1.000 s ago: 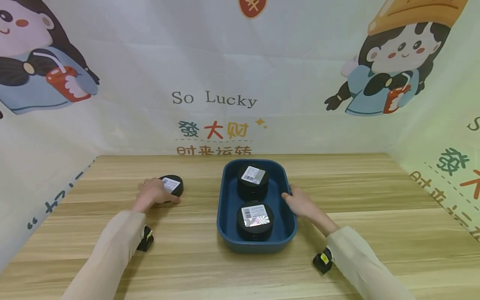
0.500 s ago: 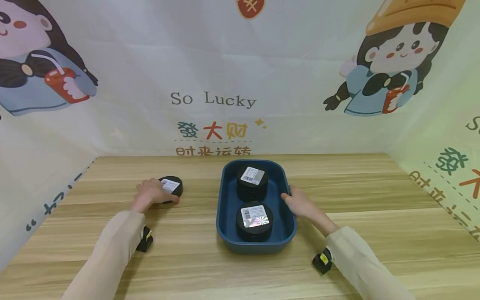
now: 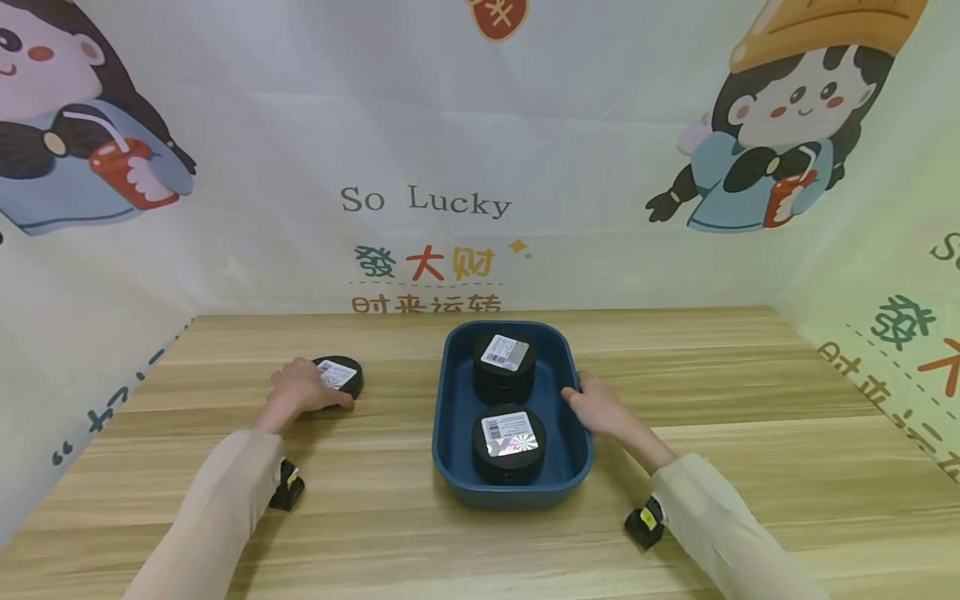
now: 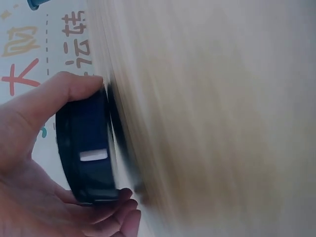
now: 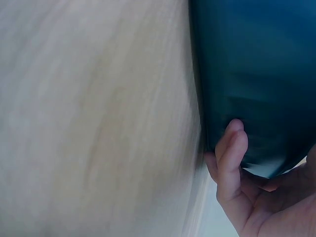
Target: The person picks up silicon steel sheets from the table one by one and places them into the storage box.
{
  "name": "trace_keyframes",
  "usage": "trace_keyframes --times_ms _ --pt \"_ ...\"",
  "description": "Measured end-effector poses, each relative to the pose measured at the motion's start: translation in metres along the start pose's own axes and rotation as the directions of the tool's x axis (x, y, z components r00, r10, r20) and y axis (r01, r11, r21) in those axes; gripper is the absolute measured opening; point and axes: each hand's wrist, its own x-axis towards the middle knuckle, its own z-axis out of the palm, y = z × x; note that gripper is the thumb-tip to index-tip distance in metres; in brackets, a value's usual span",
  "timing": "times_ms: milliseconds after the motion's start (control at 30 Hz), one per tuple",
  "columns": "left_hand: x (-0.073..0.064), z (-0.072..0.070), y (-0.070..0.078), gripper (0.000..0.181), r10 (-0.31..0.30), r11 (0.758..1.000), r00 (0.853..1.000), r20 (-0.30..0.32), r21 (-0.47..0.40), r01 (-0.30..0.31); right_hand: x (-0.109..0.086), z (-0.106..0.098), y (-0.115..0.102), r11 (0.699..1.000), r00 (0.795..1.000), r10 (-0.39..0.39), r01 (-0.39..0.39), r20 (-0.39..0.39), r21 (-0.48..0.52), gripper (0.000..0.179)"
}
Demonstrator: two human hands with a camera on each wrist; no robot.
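My left hand grips a flat, round black container with a white label on top, left of the blue tray. In the left wrist view its thumb and fingers curl round the container's dark side wall, which bears a small white mark. A dark shadow lies close under it. My right hand holds the tray's right side, thumb at the rim and fingers against the outer wall. Inside the tray stand a rear black container and a front black container, both labelled; the rear one looks taller, perhaps stacked.
The tray stands on a wood-grain table. A printed cloth backdrop rises behind the table and along both sides. A small black device is worn at the left wrist and another black device at the right.
My left hand has shifted slightly left with the round black container in its grip. The right hand and the tray keep their places; the head view has tilted a little.
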Motion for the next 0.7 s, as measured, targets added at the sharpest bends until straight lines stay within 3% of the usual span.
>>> trace_keyframes --times_ms 133,333,700 --pt "-0.002 0.000 -0.004 0.080 0.051 0.994 0.996 -0.070 -0.091 -0.058 0.000 0.000 -0.001 1.000 1.000 0.000 0.000 0.004 0.010 0.031" --pt "-0.005 -0.002 -0.006 0.083 0.123 0.967 0.978 -0.167 -0.202 -0.156 0.000 -0.001 0.000 0.999 1.000 0.007 -0.008 0.021 0.036 0.032" --pt "-0.011 -0.007 0.003 0.094 0.090 0.926 0.951 -0.296 -0.326 -0.189 0.000 0.000 0.000 1.000 1.000 -0.004 0.004 0.005 0.012 0.030"
